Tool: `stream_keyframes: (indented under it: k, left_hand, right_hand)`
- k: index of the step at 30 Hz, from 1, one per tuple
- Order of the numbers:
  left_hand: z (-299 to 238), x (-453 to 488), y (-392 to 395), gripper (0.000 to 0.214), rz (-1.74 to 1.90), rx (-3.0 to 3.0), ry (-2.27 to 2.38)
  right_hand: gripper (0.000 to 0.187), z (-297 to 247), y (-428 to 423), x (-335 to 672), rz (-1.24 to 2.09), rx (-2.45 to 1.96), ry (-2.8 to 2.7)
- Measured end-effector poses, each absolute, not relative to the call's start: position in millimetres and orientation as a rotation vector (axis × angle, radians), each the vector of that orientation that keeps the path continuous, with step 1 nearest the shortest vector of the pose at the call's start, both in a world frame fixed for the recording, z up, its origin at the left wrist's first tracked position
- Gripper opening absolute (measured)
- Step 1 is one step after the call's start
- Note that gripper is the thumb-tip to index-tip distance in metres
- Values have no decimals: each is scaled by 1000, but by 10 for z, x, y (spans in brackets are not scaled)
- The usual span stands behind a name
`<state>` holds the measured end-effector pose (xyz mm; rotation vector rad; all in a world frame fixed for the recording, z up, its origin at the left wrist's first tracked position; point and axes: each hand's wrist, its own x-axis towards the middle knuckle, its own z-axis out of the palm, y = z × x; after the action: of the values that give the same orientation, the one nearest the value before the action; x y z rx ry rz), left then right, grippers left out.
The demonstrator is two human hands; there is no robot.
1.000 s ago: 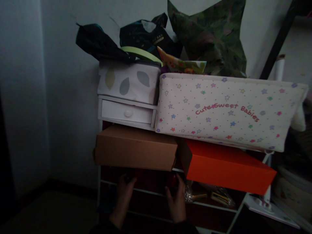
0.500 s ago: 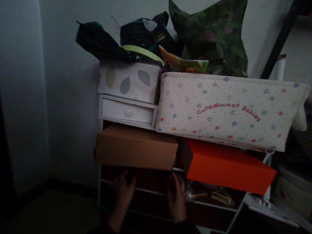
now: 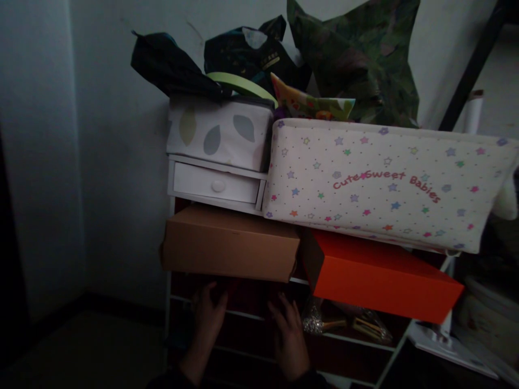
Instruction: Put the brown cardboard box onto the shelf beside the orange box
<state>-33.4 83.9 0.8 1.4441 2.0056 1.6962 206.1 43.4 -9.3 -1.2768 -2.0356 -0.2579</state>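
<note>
Head view, bottom centre: left hand (image 3: pixel 207 319) and right hand (image 3: pixel 288 335) reach into a dark shelf (image 3: pixel 247 316), fingers (image 3: pixel 279 309) spread loose, grasping nothing I can make out. Just above sits a brown box (image 3: pixel 231 251), an orange box (image 3: pixel 381 281) to its right; farther up, a star-print bin (image 3: pixel 385 183).

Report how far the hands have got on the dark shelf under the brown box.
Done: nothing looks taken out. In hand: the left hand and right hand reach into the dim shelf below the brown box; any grip is too dark to tell. Left: the brown box and orange box sit stacked, untouched.
</note>
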Motion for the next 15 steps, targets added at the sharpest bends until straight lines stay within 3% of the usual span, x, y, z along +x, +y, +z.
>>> stream_keyframes:
  k: [9, 15]
  left_hand:
    - [124, -368, 777, 43, 1811, 1360, 1931]
    - [137, -365, 716, 37, 1922, 1309, 1842]
  right_hand:
    - [43, 33, 51, 2110, -126, -1063, -2097]
    - [38, -189, -49, 2003, 67, -1143, -2354]
